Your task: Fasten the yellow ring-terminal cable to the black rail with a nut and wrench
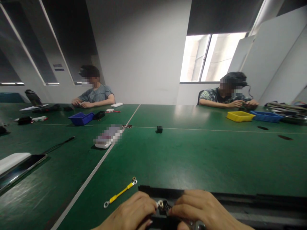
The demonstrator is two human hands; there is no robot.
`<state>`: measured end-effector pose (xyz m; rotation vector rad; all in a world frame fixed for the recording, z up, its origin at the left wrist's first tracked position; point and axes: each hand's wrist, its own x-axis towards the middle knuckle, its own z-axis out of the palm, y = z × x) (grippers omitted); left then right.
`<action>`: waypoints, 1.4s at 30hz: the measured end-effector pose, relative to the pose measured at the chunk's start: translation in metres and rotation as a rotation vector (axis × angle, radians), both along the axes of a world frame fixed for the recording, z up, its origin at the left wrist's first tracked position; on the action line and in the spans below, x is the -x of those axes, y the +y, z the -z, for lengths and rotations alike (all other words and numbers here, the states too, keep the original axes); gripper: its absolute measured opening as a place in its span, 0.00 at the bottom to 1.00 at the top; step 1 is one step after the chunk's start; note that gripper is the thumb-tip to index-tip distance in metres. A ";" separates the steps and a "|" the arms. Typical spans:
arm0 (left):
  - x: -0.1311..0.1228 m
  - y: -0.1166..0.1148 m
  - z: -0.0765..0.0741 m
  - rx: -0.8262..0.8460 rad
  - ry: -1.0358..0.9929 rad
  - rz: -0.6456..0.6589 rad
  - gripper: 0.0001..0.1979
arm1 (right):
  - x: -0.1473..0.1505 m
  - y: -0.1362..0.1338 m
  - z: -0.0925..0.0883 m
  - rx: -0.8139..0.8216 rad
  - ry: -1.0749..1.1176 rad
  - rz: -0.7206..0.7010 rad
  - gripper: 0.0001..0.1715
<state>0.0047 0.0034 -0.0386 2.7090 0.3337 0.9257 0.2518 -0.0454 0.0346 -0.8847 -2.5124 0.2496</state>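
My left hand (130, 212) and my right hand (199, 209) meet at the bottom edge of the view, fingers pinched together on a small black part with a metal ring terminal (161, 204) between them. The part sits over a long black tray or rail (240, 199) that runs along the near table edge. A short yellow wire with a ring terminal at each end (120, 192) lies on the green table (179, 159) just left of my left hand.
A phone (19, 171) and a white object lie at the left. A small black cube (159, 129) and a blurred white item (107, 137) sit mid-table. Two other people work at the far side, by a blue bin (81, 118), a yellow bin (240, 116) and another blue bin (266, 116).
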 end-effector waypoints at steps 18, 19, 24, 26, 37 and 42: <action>0.001 -0.001 -0.002 0.058 0.009 0.008 0.09 | -0.002 -0.003 -0.008 0.211 0.136 0.156 0.16; 0.002 -0.002 -0.002 0.060 0.009 0.011 0.09 | -0.002 -0.004 -0.007 0.231 0.150 0.166 0.15; 0.002 -0.002 -0.006 0.067 0.020 0.003 0.09 | -0.006 -0.004 -0.003 0.353 0.130 0.214 0.14; 0.002 -0.003 -0.007 0.075 0.022 0.000 0.09 | -0.006 -0.003 -0.002 0.410 0.117 0.233 0.14; 0.004 -0.007 -0.015 0.157 0.073 -0.002 0.10 | -0.003 0.001 -0.001 0.485 0.136 0.247 0.13; 0.004 -0.007 -0.016 0.149 0.091 -0.004 0.11 | -0.003 0.001 -0.001 0.470 0.170 0.238 0.13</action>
